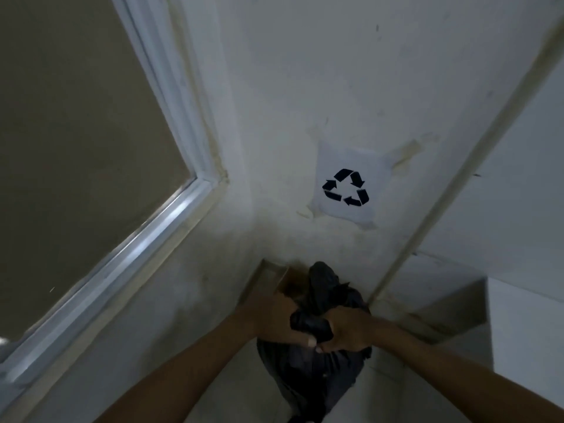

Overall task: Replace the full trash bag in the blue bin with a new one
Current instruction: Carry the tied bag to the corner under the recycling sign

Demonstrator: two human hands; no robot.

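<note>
A full black trash bag (pixel 308 370) hangs low in the middle of the view, its gathered neck bunched between both hands. My left hand (pixel 274 322) grips the neck from the left, and my right hand (pixel 345 331) grips it from the right, thumbs meeting at the front. The loose top of the bag sticks up behind the hands. The blue bin is not in sight.
A cardboard box (pixel 268 279) stands against the white wall behind the bag. A paper with a black recycling sign (pixel 346 187) is taped to the wall above. A white-framed window (pixel 171 215) fills the left side. A white ledge or cabinet (pixel 525 325) stands at right.
</note>
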